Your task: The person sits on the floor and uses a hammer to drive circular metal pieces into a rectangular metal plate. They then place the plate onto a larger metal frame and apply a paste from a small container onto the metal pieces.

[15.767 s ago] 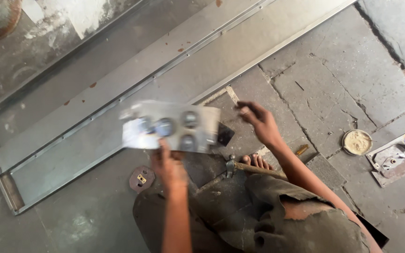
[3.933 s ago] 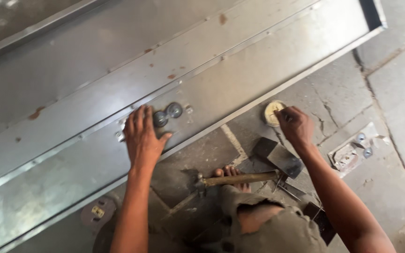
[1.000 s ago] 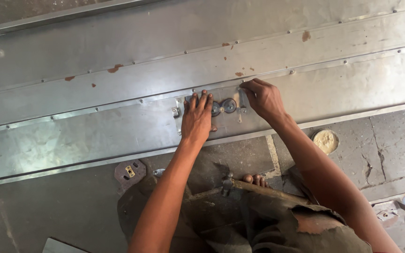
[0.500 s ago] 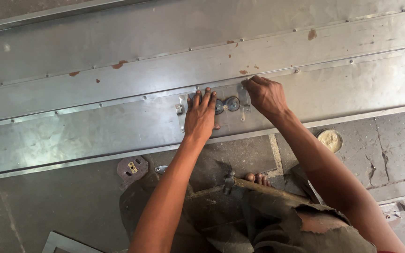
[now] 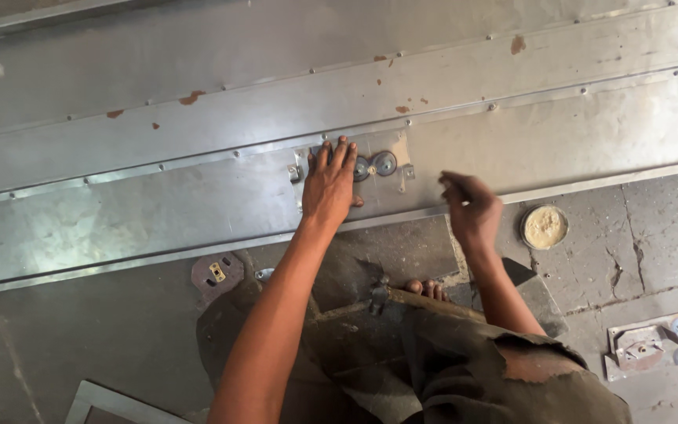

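My left hand lies flat, fingers spread, on a small metal plate that sits on a long sheet-metal panel. Two round blue-grey fittings on the plate show just right of my fingers. My right hand hovers blurred to the right of the plate, over the panel's near edge, with its fingers curled. Whether it holds anything is unclear. A hammer rests against my knee, near my toes.
A round tin lid with pale paste lies on the stone floor to the right. Another plate with fittings lies at the far right. A round metal disc rests left of my knee. A metal frame corner shows at the bottom left.
My right hand has pulled away from the plate's right end, down and to the right. My left hand stays pressed on the plate. The view has shifted slightly.
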